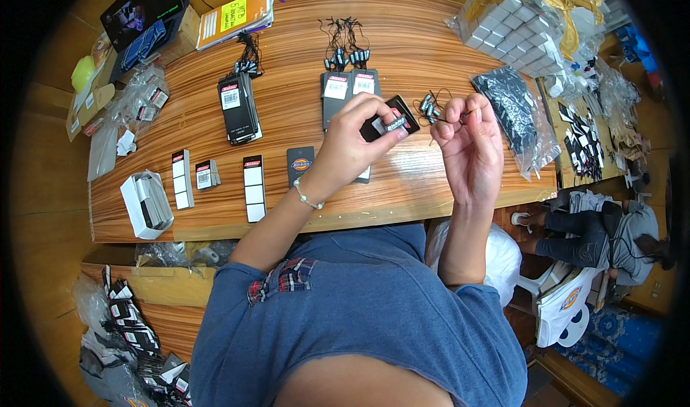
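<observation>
My left hand point(338, 152) is closed round a black hang tag point(407, 110), with its thumb on a small seal point(394, 124) lying against the tag. Fingertips of my right hand point(473, 152) pinch a thin dark string point(466, 116) just right of the tag. Behind and between the hands lies a small bunch of strings with seals point(429, 108). Two stacks of grey tags with white labels, a left stack point(335, 103) and a right one point(364, 81), lie beyond my left hand, which partly covers them. A single dark tag point(300, 164) is beside my left wrist.
At the left are a tall stack of black tags point(240, 112), smaller tag stacks point(254, 191) and a white box point(134, 207) of tags. A bag of dark tags point(507, 108) lies right, white boxes point(507, 26) behind. Another person point(596, 234) is at far right.
</observation>
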`<state>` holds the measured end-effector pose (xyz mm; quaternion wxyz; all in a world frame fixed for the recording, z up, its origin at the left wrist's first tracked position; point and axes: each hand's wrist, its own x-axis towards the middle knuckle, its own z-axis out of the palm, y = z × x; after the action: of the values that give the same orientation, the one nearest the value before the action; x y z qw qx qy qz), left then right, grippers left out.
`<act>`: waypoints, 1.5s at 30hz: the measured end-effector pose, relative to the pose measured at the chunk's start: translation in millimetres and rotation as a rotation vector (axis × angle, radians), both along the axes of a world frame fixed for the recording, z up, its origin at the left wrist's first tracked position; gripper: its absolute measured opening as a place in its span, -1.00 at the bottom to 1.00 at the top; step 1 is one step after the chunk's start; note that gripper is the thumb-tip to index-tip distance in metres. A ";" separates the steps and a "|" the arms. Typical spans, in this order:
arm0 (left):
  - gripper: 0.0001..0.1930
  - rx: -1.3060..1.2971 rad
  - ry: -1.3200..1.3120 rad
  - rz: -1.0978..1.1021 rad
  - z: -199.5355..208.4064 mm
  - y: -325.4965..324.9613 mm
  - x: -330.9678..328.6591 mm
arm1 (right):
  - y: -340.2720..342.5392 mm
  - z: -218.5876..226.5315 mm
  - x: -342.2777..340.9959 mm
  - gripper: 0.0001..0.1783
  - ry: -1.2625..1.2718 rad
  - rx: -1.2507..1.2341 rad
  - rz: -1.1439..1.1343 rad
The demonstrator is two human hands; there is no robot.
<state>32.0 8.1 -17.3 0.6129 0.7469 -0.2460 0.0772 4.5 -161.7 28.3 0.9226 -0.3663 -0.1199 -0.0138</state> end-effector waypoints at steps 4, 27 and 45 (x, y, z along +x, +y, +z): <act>-0.80 0.029 -0.135 0.128 3.4 5.0 -1.4 | -4.6 -1.5 0.3 -0.92 -0.073 -0.163 -0.054; -0.83 -0.038 -0.235 -0.006 25.2 17.3 0.8 | 15.2 1.4 -12.3 -0.82 0.015 -0.662 -0.099; -0.88 0.060 -0.328 -0.025 20.4 18.0 4.2 | 9.9 -13.7 -7.6 -0.77 0.145 -0.488 0.051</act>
<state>36.2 26.0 3.1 0.5428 0.7391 -0.3543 0.1830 -3.0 -151.8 14.6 0.8130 -0.5752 -0.0622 0.0650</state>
